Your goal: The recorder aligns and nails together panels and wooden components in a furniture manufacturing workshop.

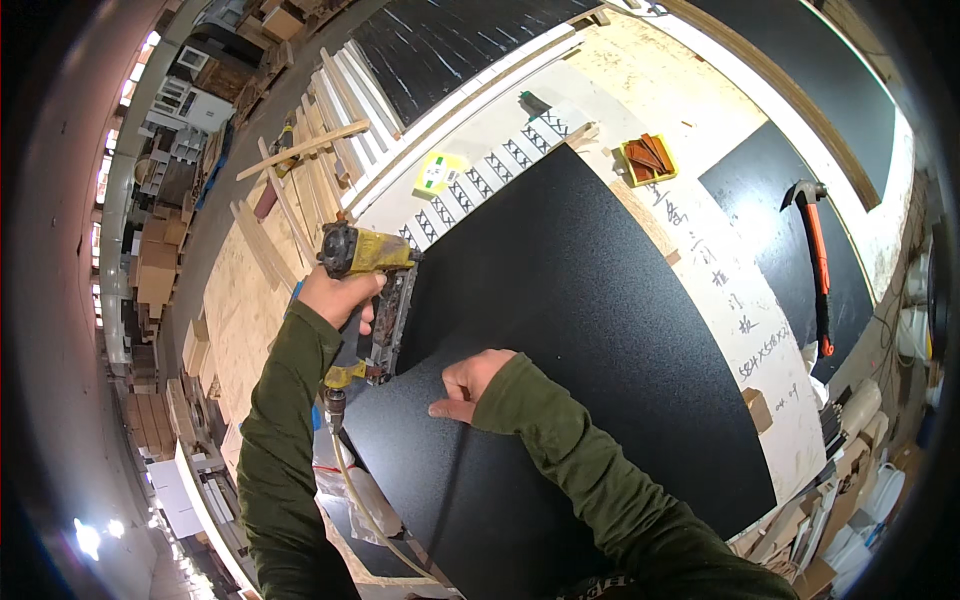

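The left hand (338, 298) wraps its fingers round the nail gun (390, 320) at the black panel's (570, 300) left edge, head pointing right, long magazine running back toward the wearer. Panel stretches rightward. The right hand's (478, 382) fingers curl; whether they pinch anything, I can't tell.

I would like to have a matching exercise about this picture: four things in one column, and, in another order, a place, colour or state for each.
1. Nail gun
2. Hammer
3. Yellow box
4. Right hand

A. Contains reddish-brown pieces
B. Over the large black panel, without a tool
C. Held in the left hand
D. Has an orange-red handle

Pairs: 1-C; 2-D; 3-A; 4-B
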Demonstrator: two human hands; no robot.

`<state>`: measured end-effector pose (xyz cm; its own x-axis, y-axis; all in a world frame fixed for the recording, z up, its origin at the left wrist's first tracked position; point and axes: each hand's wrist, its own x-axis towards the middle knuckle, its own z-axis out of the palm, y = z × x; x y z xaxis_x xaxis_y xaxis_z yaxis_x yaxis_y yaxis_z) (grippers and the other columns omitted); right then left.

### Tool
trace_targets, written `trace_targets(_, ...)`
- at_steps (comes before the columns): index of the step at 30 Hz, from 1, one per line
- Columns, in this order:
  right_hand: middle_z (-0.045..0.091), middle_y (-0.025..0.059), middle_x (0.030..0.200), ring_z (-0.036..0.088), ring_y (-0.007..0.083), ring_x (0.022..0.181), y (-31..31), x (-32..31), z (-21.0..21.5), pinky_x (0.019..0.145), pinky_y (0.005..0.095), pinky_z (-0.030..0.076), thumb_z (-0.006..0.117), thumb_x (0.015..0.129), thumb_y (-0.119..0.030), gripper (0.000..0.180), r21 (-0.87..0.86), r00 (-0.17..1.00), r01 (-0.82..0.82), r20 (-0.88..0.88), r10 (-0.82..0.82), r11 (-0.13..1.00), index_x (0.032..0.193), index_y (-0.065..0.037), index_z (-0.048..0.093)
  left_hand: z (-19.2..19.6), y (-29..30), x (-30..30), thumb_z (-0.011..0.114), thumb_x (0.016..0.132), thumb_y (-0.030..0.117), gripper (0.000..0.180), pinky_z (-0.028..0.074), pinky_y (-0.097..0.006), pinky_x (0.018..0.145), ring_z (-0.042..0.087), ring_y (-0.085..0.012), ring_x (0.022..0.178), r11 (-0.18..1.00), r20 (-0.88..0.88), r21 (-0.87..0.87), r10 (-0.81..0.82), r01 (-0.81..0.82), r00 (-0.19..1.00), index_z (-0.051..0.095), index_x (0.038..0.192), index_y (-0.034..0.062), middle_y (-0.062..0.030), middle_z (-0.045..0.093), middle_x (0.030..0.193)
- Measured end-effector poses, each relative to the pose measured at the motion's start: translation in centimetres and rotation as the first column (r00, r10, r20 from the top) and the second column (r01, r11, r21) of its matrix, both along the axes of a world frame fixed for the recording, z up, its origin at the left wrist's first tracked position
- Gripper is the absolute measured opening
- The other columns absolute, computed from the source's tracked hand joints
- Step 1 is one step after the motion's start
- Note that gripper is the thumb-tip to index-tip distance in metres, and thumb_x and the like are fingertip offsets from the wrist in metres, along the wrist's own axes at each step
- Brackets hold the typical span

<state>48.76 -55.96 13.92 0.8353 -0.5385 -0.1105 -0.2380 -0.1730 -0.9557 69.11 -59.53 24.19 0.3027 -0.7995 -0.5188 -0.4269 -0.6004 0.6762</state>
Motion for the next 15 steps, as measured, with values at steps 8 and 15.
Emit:
trace_targets(8,0.052,0.0042,0.051,0.052,0.0202,0.046,0.05,0.03,0.03,0.047,0.0337,0.042,0.067,0.075,-0.040,0.038,-0.003,0.999,0.018,0.030,-0.018,1.000,0.058,-0.010,0.051,-0.62,-0.56,0.37,0.065,0.074,0.014,0.025,0.048,-0.026,0.043,0.052,-0.0108,0.050,1.000,0.003,-0.024,-0.020,0.020,1.000,0.058,0.092,-0.0027,-0.0046,0.055,0.067)
trace_targets(15,0.053,0.0043,0.052,0.053,0.0211,0.048,-0.13,-0.03,-0.10,0.049,0.0344,0.043,0.067,0.076,-0.041,0.038,-0.011,1.000,-0.002,0.018,0.003,1.000,0.059,-0.010,0.052,-0.94,-0.58,0.30,0.063,0.076,0.012,0.026,0.046,-0.025,0.040,0.051,-0.0112,0.049,1.000,-0.006,-0.012,-0.028,0.028,1.000,0.056,0.096,-0.0029,-0.0053,0.054,0.068)
